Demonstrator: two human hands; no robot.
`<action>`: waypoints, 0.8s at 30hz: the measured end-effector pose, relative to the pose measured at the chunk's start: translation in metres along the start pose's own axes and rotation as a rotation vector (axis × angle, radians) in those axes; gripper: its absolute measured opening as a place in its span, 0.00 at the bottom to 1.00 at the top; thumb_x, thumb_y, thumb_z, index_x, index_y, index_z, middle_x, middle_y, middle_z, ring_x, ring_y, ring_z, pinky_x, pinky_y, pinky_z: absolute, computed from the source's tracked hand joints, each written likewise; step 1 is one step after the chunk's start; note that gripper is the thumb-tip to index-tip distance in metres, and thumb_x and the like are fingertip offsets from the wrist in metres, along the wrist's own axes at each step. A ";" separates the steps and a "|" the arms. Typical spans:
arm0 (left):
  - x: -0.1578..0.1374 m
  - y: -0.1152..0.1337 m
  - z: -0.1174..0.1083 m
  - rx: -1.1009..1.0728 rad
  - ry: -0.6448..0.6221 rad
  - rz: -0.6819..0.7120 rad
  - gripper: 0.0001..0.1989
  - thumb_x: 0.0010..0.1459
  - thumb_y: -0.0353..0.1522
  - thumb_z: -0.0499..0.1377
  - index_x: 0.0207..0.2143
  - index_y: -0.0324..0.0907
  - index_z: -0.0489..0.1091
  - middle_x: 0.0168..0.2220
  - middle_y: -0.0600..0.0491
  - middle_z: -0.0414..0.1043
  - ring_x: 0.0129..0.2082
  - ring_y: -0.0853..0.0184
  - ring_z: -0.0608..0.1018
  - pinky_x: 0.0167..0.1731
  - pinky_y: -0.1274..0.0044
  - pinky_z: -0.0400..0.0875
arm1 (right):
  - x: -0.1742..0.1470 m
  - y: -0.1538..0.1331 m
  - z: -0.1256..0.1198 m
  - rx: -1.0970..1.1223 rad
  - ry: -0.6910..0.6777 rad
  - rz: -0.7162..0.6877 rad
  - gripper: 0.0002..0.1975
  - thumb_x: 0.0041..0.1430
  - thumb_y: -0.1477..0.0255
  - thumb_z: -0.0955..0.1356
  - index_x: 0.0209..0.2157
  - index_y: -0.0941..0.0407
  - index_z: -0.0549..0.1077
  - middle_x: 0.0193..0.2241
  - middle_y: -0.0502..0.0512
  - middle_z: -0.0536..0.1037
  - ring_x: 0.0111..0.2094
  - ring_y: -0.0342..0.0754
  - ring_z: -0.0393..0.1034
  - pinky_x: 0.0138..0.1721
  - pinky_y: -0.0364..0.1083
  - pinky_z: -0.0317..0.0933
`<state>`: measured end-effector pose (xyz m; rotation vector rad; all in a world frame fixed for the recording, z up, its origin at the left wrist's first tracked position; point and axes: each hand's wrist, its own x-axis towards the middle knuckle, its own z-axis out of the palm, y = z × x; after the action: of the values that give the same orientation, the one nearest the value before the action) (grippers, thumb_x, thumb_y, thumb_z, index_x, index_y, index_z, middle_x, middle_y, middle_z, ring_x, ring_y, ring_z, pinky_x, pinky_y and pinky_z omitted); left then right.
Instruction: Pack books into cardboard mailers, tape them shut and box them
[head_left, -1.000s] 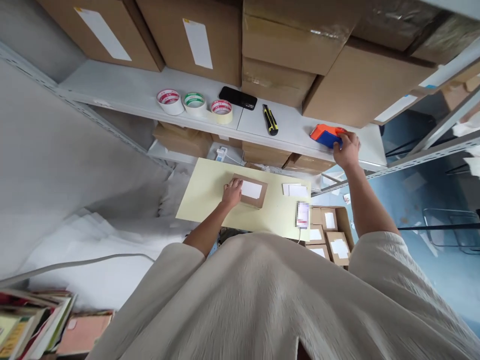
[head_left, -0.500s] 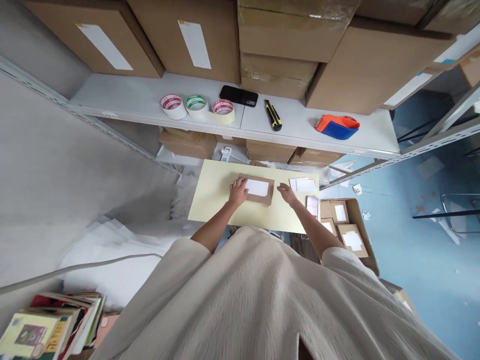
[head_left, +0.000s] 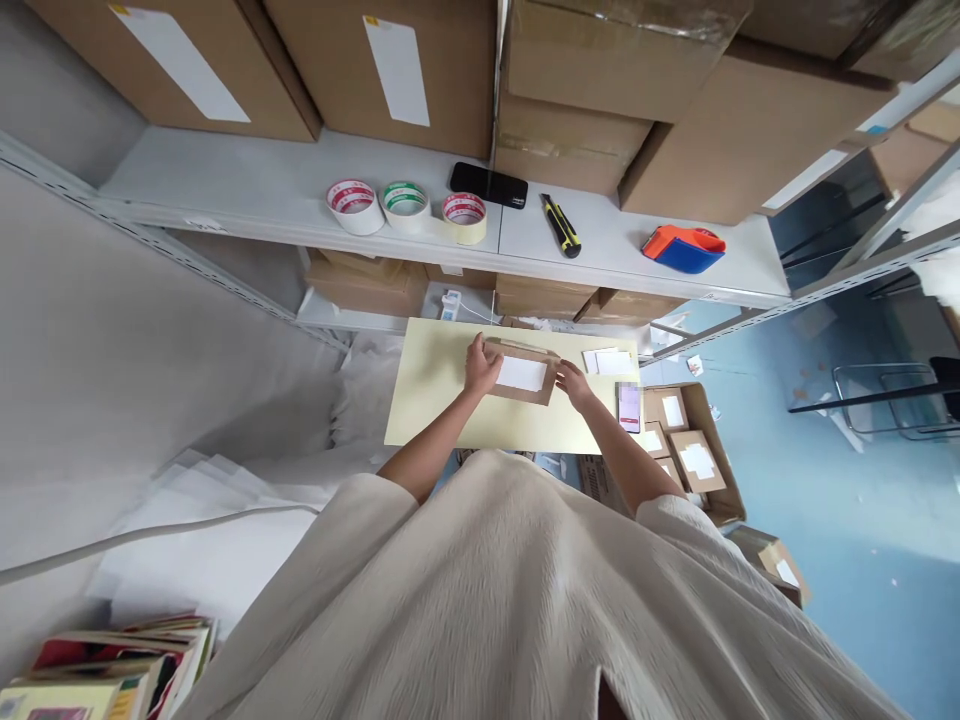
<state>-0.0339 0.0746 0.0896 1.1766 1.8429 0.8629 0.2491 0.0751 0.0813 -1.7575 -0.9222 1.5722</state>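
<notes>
A small brown cardboard box [head_left: 534,396] with a white label [head_left: 522,373] on its top face is held between my two hands above the pale yellow table [head_left: 435,420]. My left hand [head_left: 481,366] grips its left end, the thumb lying on the upper face by the label. At the right end, my right hand [head_left: 572,383] closes its fingers on the box's edge. The box is tilted, so its far side shows. White cards [head_left: 609,361] and a phone with a lit screen [head_left: 628,408] lie to the right of my right hand.
On the shelf [head_left: 262,190] ahead sit tape rolls [head_left: 355,207], a black phone [head_left: 489,186], a yellow-black utility knife [head_left: 561,227] and an orange-blue tape dispenser [head_left: 684,249], with large cartons [head_left: 420,60] behind. An open carton [head_left: 724,480] of small labelled boxes stands at the table's right.
My right hand has come onto the box's right end from beside it. The box has been tilted up, and my left hand has shifted its hold. The camera view has moved slightly.
</notes>
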 end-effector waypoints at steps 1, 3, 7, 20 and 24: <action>0.002 0.001 -0.004 -0.002 0.025 0.007 0.42 0.71 0.36 0.67 0.83 0.49 0.59 0.71 0.40 0.72 0.68 0.52 0.81 0.73 0.63 0.73 | -0.001 -0.004 0.001 0.005 0.019 -0.009 0.35 0.62 0.50 0.75 0.68 0.45 0.77 0.61 0.59 0.85 0.61 0.59 0.81 0.62 0.55 0.76; 0.004 0.003 -0.012 0.031 0.039 0.002 0.39 0.74 0.39 0.64 0.83 0.47 0.59 0.70 0.40 0.73 0.61 0.54 0.85 0.68 0.64 0.77 | -0.003 -0.011 0.004 -0.002 0.064 -0.030 0.35 0.64 0.47 0.74 0.68 0.45 0.77 0.62 0.60 0.84 0.62 0.59 0.81 0.62 0.54 0.75; 0.000 -0.004 -0.022 0.142 -0.027 -0.056 0.35 0.78 0.42 0.59 0.82 0.44 0.60 0.72 0.36 0.73 0.55 0.54 0.87 0.59 0.65 0.81 | -0.007 -0.017 0.017 -0.172 0.103 -0.083 0.35 0.66 0.39 0.70 0.58 0.51 0.81 0.54 0.62 0.87 0.58 0.62 0.81 0.57 0.54 0.77; -0.022 -0.028 -0.027 0.405 -0.096 0.020 0.32 0.72 0.36 0.63 0.76 0.48 0.68 0.67 0.37 0.78 0.67 0.42 0.81 0.64 0.54 0.78 | -0.020 0.002 0.041 -0.372 0.281 0.016 0.24 0.63 0.57 0.76 0.55 0.55 0.79 0.52 0.66 0.88 0.50 0.59 0.84 0.49 0.52 0.78; -0.029 -0.010 -0.031 0.496 -0.083 0.196 0.35 0.70 0.30 0.61 0.78 0.45 0.66 0.72 0.34 0.73 0.71 0.40 0.74 0.68 0.51 0.71 | -0.024 -0.001 0.039 -0.420 0.293 -0.001 0.23 0.64 0.55 0.75 0.53 0.54 0.81 0.54 0.65 0.88 0.52 0.60 0.84 0.52 0.53 0.76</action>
<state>-0.0568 0.0398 0.1033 1.6935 1.9539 0.4556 0.2093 0.0555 0.0915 -2.2001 -1.1601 1.1289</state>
